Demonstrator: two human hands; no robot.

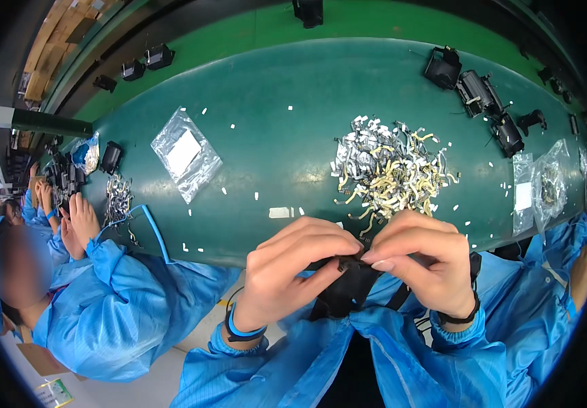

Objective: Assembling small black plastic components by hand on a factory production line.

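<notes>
My left hand (298,262) and my right hand (424,253) meet fingertip to fingertip at the table's near edge. Both are closed in a pinch. A small dark piece (343,265) shows at my left thumb and fingers; its kind is too small to tell. What lies between my right fingertips is mostly hidden by the fingers. Just beyond my hands sits a heap of short flexible cables (395,170), silver-grey, white and yellowish, with small white tabs. Under my hands a black object (346,289) shows in part against my blue smock.
The green table (273,149) carries scattered white scraps and a clear plastic bag (186,155). Black devices (480,95) stand at far right, near more clear bags (550,180). At left a co-worker in a blue smock (123,306) works by another cable pile (118,200); another person's arm shows at right.
</notes>
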